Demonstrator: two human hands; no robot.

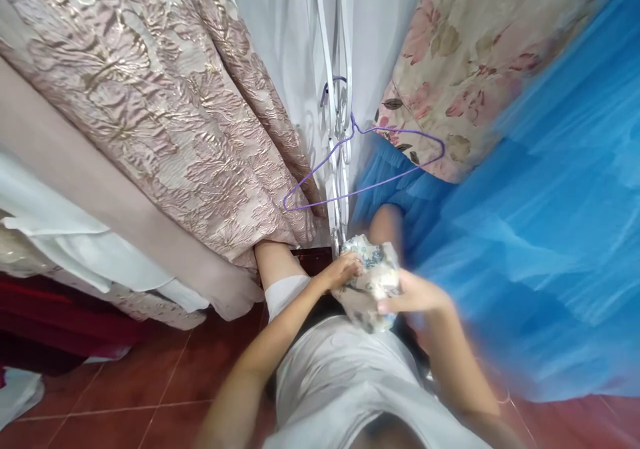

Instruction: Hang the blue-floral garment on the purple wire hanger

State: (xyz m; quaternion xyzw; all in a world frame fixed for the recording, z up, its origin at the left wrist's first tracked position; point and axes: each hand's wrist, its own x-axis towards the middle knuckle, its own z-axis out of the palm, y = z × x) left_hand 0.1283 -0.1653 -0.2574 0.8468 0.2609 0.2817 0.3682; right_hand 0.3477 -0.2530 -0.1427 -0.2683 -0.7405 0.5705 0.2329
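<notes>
A bundled piece of patterned cloth [369,282], pale with blue and dark print, is held between both hands over my lap. My left hand [343,270] grips its left edge with curled fingers. From the right, my right hand [413,293] holds the cloth with the thumb on its near face; this hand is somewhat blurred. Some fingers are hidden behind the cloth. In front of my hands, a purple hanger [367,185] hangs with no garment on it, hooked on a white metal stand [341,115].
Pink brocade fabric [175,115] hangs at the left, beside a beige cloth [125,169]. To the right are a floral cloth [465,69] and a large blue tulle skirt [530,235]. White drapery [280,29] hangs behind the stand. Red tiles [165,382] cover the floor.
</notes>
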